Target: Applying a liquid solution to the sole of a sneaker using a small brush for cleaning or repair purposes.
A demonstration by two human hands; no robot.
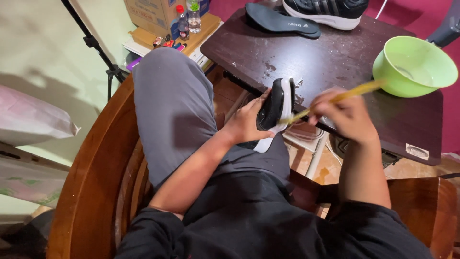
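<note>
**Shoe braced at the table edge, brush laid to its sole**

At the far left a curved brown wooden chair frame [91, 168] wraps round the seated person, whose raised knee in grey trousers [172, 110] sits close to the work, seemingly giving the forearm something to steady against.

The left hand [244, 125] is closed around a black sports shoe with a white sole [277, 106], fingers wrapped over the upper. The shoe stands on end, sole edge turned towards the other hand, just at the near edge of the dark, scuffed wooden table [335, 62]; held so, the white rim is open to the brush while the palm resists any push.

The right hand [347, 115] grips a slim yellow-handled brush [335, 99], thumb and fingers pinched along the handle. Its tip meets the white sole, and the handle slants up to the right towards a lime-green plastic bowl [414, 67], which stands on the table within easy reach. What the bowl holds cannot be told.

At the table's far side lie a dark loose insole [282, 21] and a second black shoe with white stripes [326, 10], well apart from the hands.
</note>
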